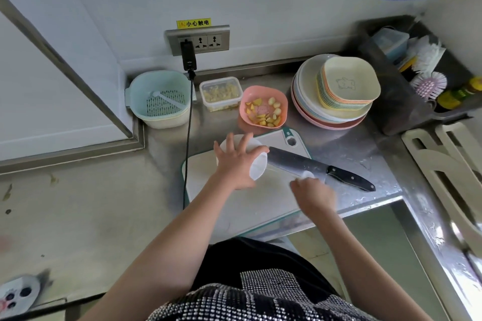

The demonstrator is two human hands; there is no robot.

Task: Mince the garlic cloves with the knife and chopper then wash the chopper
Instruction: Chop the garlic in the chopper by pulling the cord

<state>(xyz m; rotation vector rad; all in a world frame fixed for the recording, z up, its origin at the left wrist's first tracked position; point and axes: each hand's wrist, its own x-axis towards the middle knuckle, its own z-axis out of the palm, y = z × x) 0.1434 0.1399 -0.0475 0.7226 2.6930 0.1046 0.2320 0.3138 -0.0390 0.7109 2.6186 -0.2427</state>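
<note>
Bare counter [349, 154] lies right of the knife [320, 168]; pink bowl [263, 108] and stacked plates [336, 94] crowd behind.

Your knife [310, 164] showed a glossy steel blade and shiny black handle on a matt white plastic board [250, 198]. The metal counter [365, 161] looked brushed and wet; the chopper [257, 168] was translucent white plastic.
</note>
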